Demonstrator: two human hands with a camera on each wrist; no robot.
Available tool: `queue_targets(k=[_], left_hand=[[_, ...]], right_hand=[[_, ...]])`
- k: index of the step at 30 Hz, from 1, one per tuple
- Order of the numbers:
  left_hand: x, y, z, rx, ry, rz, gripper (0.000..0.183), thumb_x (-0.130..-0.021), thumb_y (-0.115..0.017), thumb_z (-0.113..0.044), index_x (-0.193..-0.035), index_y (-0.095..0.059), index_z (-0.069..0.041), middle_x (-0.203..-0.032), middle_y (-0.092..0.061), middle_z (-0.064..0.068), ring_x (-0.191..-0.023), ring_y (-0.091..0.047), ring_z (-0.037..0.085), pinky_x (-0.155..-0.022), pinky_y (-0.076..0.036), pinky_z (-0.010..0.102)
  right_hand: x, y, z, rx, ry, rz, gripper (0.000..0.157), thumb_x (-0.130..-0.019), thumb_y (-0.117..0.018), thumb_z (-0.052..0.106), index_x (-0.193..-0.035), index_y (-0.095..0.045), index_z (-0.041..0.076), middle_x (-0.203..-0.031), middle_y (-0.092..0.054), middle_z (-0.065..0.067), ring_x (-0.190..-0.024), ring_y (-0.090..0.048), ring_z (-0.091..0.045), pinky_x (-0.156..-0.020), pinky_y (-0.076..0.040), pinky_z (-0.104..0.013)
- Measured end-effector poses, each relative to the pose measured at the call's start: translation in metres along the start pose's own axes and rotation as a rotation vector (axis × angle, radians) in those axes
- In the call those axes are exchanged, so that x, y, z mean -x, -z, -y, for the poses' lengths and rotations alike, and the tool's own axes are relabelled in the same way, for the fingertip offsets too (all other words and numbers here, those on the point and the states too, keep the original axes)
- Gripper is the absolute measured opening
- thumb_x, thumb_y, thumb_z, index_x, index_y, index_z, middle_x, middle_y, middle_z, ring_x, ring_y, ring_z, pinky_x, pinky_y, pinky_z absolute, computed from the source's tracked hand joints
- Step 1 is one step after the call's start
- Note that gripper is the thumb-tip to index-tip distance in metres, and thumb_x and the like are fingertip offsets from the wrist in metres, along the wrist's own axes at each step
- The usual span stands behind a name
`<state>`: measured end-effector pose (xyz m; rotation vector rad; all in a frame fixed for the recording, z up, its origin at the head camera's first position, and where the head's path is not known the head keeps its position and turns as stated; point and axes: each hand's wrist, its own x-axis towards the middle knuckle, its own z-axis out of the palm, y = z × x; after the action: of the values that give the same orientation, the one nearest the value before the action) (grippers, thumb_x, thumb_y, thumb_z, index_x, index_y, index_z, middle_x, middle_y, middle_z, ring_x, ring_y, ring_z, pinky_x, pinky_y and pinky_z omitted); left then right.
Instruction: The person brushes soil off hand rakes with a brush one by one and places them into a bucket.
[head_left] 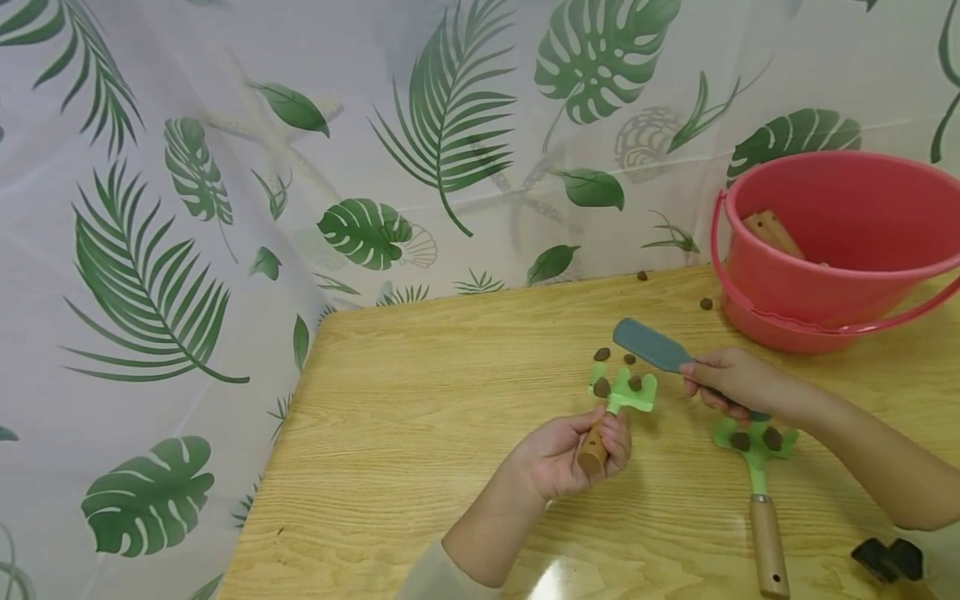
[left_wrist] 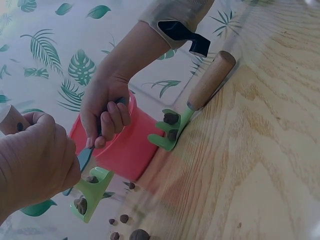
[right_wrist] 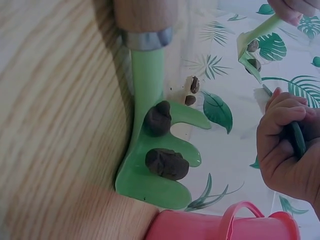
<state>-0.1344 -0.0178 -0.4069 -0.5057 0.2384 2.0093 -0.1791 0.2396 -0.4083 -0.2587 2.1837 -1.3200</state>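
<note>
In the head view my left hand [head_left: 555, 457] grips the wooden handle of a small green garden rake [head_left: 624, 395]. Two brown lumps [head_left: 602, 387] sit on its tines, above the table. My right hand [head_left: 738, 382] holds a grey-blue flat-bladed spatula [head_left: 651, 344], its blade pointing left, just beyond the raised rake. Below the right hand, a second green garden rake [head_left: 768, 542] lies on the table with two more brown lumps [right_wrist: 167, 164] on its tines, seen close up in the right wrist view.
A pink bucket [head_left: 810, 308] stands at the back right with wooden handles [head_left: 776, 233] inside. Several loose brown lumps [head_left: 707, 304] lie on the wooden table [head_left: 420, 392]. A leaf-patterned cloth [head_left: 300, 167] hangs behind and at the left. A black strap piece [head_left: 888, 560] is at the right sleeve.
</note>
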Motion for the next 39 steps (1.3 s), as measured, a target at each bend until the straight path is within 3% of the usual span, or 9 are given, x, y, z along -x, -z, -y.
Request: queue_targets(k=[13, 22, 29, 33, 39], left_hand=[[-0.001, 0.003, -0.002, -0.019, -0.006, 0.008, 0.019, -0.103, -0.038, -0.022, -0.110, -0.042, -0.005, -0.080, -0.047, -0.001, -0.068, -0.047, 0.005, -0.063, -0.043, 0.011], [-0.001, 0.005, -0.003, -0.061, -0.005, 0.048, 0.019, -0.104, -0.034, -0.024, -0.108, -0.039, -0.007, -0.080, -0.047, -0.001, -0.068, -0.047, 0.004, -0.061, -0.044, 0.012], [-0.002, 0.002, -0.003, -0.069, -0.019, 0.026, 0.021, -0.104, -0.033, -0.024, -0.105, -0.040, -0.004, -0.080, -0.046, -0.002, -0.068, -0.046, 0.004, -0.062, -0.043, 0.011], [-0.002, 0.001, -0.002, -0.081, -0.024, 0.022, 0.021, -0.104, -0.034, -0.024, -0.104, -0.042, -0.004, -0.080, -0.046, -0.001, -0.068, -0.046, 0.004, -0.062, -0.043, 0.010], [-0.001, 0.001, -0.001, -0.097, -0.030, 0.016, 0.020, -0.103, -0.035, -0.023, -0.104, -0.042, -0.004, -0.081, -0.046, -0.001, -0.068, -0.046, 0.004, -0.062, -0.042, 0.010]], right_hand=[[0.004, -0.006, 0.003, -0.022, 0.031, 0.047, 0.035, -0.103, -0.039, 0.027, -0.089, -0.052, -0.003, -0.054, -0.041, 0.003, -0.039, -0.035, -0.006, -0.039, -0.032, -0.020], [0.013, -0.015, 0.008, -0.140, 0.090, 0.217, 0.032, -0.103, -0.038, 0.026, -0.086, -0.051, 0.001, -0.054, -0.039, 0.005, -0.040, -0.034, -0.005, -0.037, -0.031, -0.023], [0.016, -0.018, 0.011, -0.249, 0.133, 0.399, 0.031, -0.104, -0.036, 0.021, -0.084, -0.052, 0.002, -0.054, -0.035, 0.005, -0.040, -0.029, -0.005, -0.034, -0.020, -0.027], [0.016, -0.018, 0.010, -0.347, 0.093, 0.473, 0.029, -0.103, -0.037, 0.020, -0.083, -0.053, 0.005, -0.055, -0.033, 0.004, -0.040, -0.027, -0.005, -0.036, -0.016, -0.027], [0.013, -0.018, 0.007, -0.425, 0.038, 0.520, 0.029, -0.103, -0.039, 0.020, -0.083, -0.054, 0.007, -0.056, -0.036, 0.006, -0.040, -0.031, -0.001, -0.037, -0.019, -0.023]])
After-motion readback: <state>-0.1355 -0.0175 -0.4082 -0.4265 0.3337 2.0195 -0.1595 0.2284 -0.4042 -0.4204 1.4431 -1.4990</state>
